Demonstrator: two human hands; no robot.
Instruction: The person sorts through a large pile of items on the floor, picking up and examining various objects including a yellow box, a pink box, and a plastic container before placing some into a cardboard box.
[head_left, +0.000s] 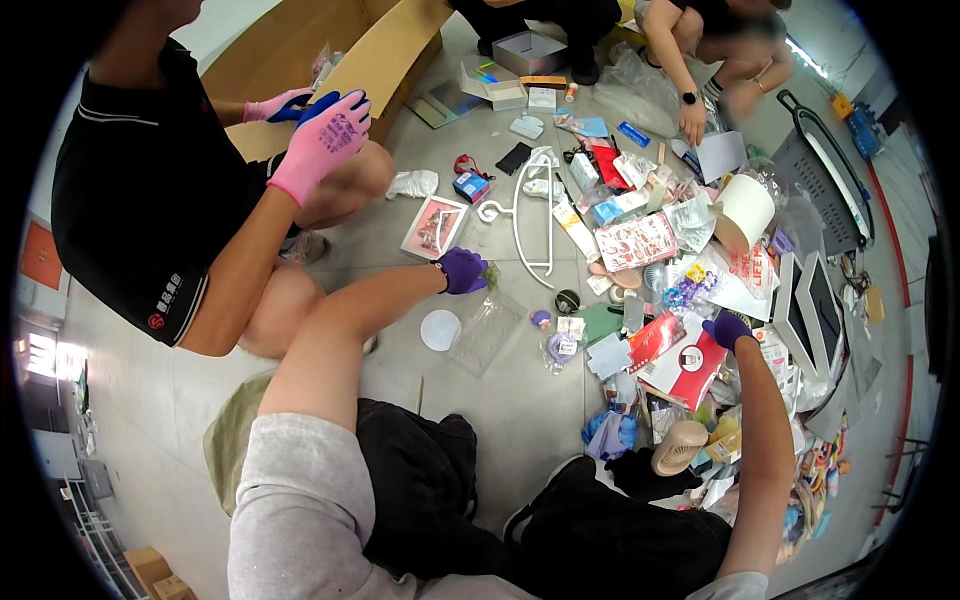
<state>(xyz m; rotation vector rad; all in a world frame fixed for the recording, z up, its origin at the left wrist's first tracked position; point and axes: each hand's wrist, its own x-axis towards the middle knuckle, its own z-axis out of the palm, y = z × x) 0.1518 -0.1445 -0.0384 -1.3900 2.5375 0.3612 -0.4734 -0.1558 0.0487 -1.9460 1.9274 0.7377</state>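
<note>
My left hand (463, 271), in a purple glove, is over the grey floor with a small green tuft (491, 276) at its fingertips; whether it grips the tuft is unclear. Below it lie a clear plastic sheet (489, 334) and a round white disc (440, 330). A framed picture (434, 228) lies just above that hand, and a white clothes hanger (517, 217) is to its right. My right hand (727, 331), also purple-gloved, touches the pile beside a red and white packet (694, 358). Its fingertips are partly hidden among the items.
A large cardboard box (405, 67) stands at the upper left beside a person in pink gloves (322, 146). Two more people crouch at the top. A grey plastic basket (817, 180), white frames (808, 315) and a beige handheld fan (679, 448) are on the right.
</note>
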